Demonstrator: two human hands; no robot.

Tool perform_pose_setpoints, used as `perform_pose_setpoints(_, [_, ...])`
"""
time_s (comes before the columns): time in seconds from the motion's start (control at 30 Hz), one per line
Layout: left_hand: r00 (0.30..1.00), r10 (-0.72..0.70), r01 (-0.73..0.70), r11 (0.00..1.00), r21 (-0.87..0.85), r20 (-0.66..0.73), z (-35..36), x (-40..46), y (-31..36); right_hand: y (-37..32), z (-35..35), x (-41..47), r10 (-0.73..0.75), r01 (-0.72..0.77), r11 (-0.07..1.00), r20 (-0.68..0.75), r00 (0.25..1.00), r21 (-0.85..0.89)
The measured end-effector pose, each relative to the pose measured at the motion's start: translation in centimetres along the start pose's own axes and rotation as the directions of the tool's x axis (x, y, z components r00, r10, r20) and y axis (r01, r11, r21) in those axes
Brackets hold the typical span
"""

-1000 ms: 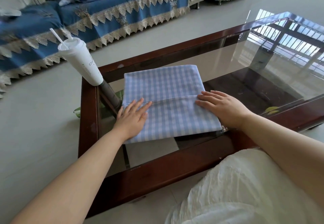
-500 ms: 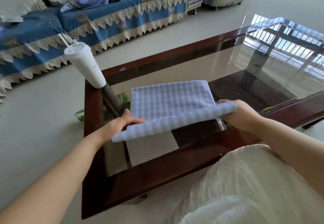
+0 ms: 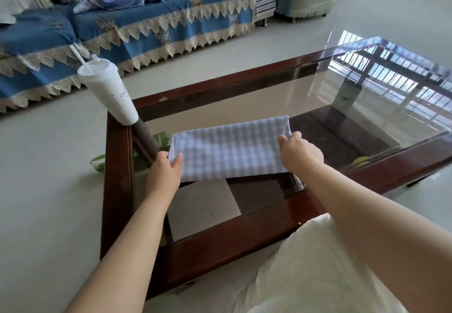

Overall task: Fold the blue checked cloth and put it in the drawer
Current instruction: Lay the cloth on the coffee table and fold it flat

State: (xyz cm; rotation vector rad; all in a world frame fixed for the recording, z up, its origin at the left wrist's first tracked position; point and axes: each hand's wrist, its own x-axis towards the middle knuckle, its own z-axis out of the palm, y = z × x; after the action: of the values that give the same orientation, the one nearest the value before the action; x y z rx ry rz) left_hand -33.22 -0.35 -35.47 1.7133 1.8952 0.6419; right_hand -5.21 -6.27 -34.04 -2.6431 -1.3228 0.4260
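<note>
The blue checked cloth (image 3: pixel 230 148) lies folded into a narrow rectangle on the glass top of the coffee table (image 3: pixel 117 178), near its left end. My left hand (image 3: pixel 166 173) grips the cloth's near left corner, thumb on top. At the right end, my right hand (image 3: pixel 299 151) pinches the cloth's edge between thumb and fingers. No drawer shows in this view.
A white lidded cup with a straw (image 3: pixel 110 92) stands on the table's far left corner. Under the glass lie a lower shelf and something green (image 3: pixel 161 139). A sofa with a blue lace-trimmed cover (image 3: pixel 146 26) stands beyond the floor; my white garment (image 3: pixel 313 276) fills the lower right.
The near half of the cloth was lifted and folded away from me onto the far half, so the cloth is now half as deep. Both hands went from pressing flat to gripping its ends.
</note>
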Motion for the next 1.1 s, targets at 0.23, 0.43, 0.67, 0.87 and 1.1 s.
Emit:
perform_pose_setpoints(0.23, [0.861, 0.507, -0.413, 0.638, 0.65, 0.049, -0.6, -0.3, 1.4, -1.4, -0.3, -0.4, -0.065, 0.058, 0.932, -0.008, 0.998, -0.357])
perform_pose_setpoints(0.43, [0.777, 0.412, -0.62, 0.631, 0.467, 0.476, 4.5, 1.2, 3.6, -2.0, 1.7, -0.6, -0.463, 0.455, 0.831, 0.058, 0.885, -0.32])
perform_pose_setpoints(0.67, [0.783, 0.373, -0.604, 0.648, 0.464, 0.497, 4.8, 2.2, 3.6, -1.4, 0.8, 2.2, -0.273, 0.253, 0.956, 0.135, 0.953, 0.147])
perform_pose_setpoints(0.87, [0.791, 0.419, -0.603, 0.656, 0.454, 0.446, 5.1, 1.7, 2.9, -0.3, -0.4, -0.1, 0.186, -0.211, 0.889, 0.101, 0.977, 0.407])
perform_pose_setpoints(1.1, [0.738, 0.556, -0.674, 0.63, 0.386, 0.382, 4.1, 0.2, 2.4, 1.0, -4.3, -1.9, -0.088, -0.351, 0.441, 0.429, 0.899, 0.826])
